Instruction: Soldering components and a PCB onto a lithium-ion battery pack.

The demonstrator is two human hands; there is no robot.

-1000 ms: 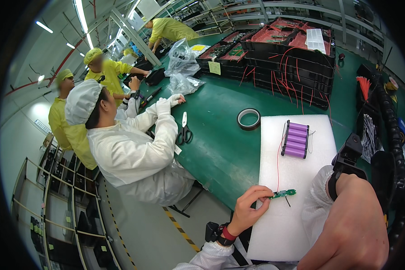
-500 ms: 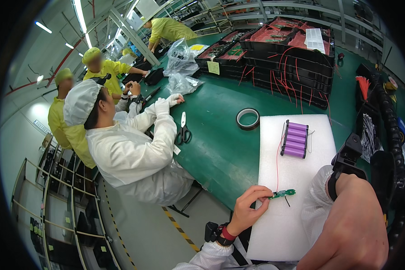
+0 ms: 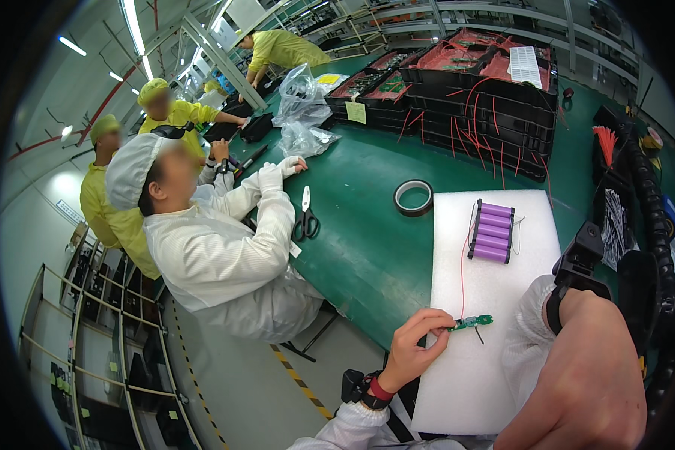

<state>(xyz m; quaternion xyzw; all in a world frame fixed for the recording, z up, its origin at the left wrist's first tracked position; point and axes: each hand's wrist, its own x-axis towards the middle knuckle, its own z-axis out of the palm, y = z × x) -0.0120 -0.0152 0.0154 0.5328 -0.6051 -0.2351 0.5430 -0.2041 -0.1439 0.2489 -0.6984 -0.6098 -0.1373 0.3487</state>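
From the head camera I saw my left hand (image 3: 418, 346) pinching the end of a small green circuit board (image 3: 471, 323) between thumb and fingertips, the board lying low on the white foam mat (image 3: 472, 390). A thin red wire (image 3: 462, 270) ran up from it to the purple battery pack (image 3: 493, 232) resting higher on the same mat. My right hand (image 3: 585, 375) filled the lower right corner, close to the lens and blurred, hiding part of the mat; I could not tell how its fingers were set. On the green table (image 3: 367, 240) a dark roll of tape (image 3: 413, 197) lay just left of the mat, and black-handled scissors (image 3: 306, 217) lay further left, beside the sleeve of a person in white (image 3: 217, 255) seated at the table edge. Beyond, black trays (image 3: 472, 97) stood stacked with red leads hanging down their fronts; a small yellow-green tag (image 3: 355, 112) was stuck on one tray's front, a white printed sheet (image 3: 526, 66) lay on top, and crumpled clear plastic bags (image 3: 300, 112) sat to their left.
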